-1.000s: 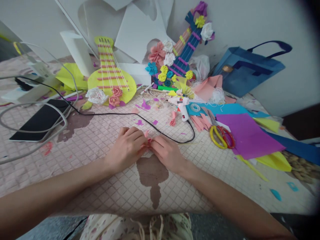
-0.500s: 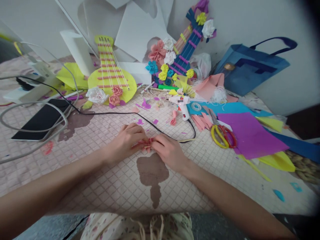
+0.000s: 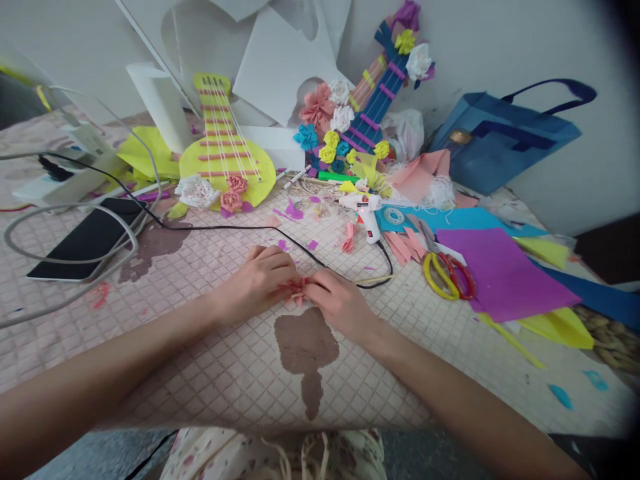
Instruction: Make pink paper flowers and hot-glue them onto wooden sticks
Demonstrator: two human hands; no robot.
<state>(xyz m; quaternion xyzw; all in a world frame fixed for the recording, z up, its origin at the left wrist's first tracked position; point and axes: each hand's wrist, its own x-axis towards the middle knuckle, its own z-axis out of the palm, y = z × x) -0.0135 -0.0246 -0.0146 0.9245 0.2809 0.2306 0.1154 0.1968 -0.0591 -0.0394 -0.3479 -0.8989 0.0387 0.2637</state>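
Observation:
Between my two hands is a small pink paper flower (image 3: 298, 293), its folded petals partly hidden by my fingers. My left hand (image 3: 265, 277) is closed on its left side, fingertips pinched together. From the right, my right hand (image 3: 337, 300) pinches the flower's other edge. Both hands are low over the quilted table cover (image 3: 225, 360), just above a dark bare patch (image 3: 306, 340). Beyond them lie a pink paper piece (image 3: 349, 238) gathered at one end and a white glue gun (image 3: 369, 217) with its cord curling near my right hand.
Scissors (image 3: 443, 275) and a purple sheet (image 3: 505, 273) lie to the right. A yellow paper guitar (image 3: 227, 160) and a flower-covered blue guitar (image 3: 377, 100) lean at the back. A black cord (image 3: 225, 227) crosses beyond my hands. A phone (image 3: 93, 237) and a blue bag (image 3: 505, 140) flank the table.
The whole view has shifted slightly. Both hands stay on the pink paper flower, with only slight movement of the fingers.

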